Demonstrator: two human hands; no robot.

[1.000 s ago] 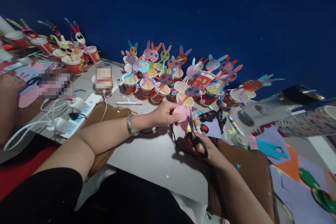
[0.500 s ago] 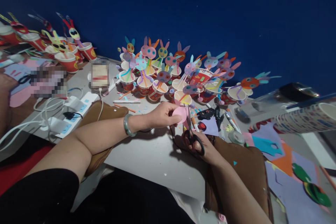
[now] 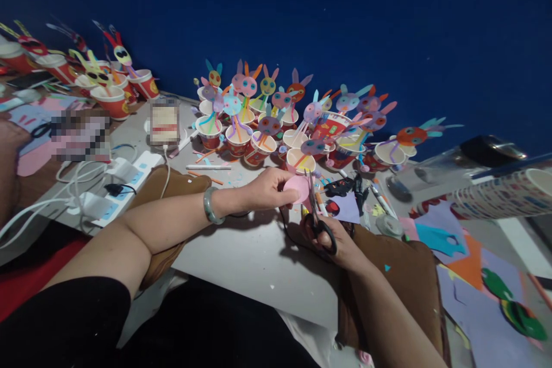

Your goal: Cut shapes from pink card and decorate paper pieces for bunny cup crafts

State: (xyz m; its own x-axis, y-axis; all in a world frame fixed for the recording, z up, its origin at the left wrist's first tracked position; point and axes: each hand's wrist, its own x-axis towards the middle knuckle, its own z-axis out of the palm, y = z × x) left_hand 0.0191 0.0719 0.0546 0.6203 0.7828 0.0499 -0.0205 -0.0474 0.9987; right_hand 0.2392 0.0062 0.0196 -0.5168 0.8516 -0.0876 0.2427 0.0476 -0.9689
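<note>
Pinched in my left hand (image 3: 276,187) is a round piece of pink paper (image 3: 297,188), held up above the grey table (image 3: 254,259). My right hand (image 3: 338,241) grips black-handled scissors (image 3: 319,230) with fingers through the loops. Their blades point upward and lie along the right edge of the pink paper. Just beyond stand several red paper cups (image 3: 261,149) with paper rabbit heads on coloured stems. A purple sheet of paper (image 3: 346,207) lies right of the scissors, beside black objects I cannot make out clearly.
A power strip (image 3: 129,184) with white chargers and cables lies at left, near a brown cushion (image 3: 172,190). Another brown cushion (image 3: 397,282) is under my right forearm. Stacked paper cups (image 3: 500,192), a clear bottle (image 3: 435,169) and coloured sheets occupy the right. Another person's arm (image 3: 12,149) shows at far left.
Almost nothing differs. The scissors' blades have shifted very slightly against the edge of the pink paper; both hands keep nearly the same place.
</note>
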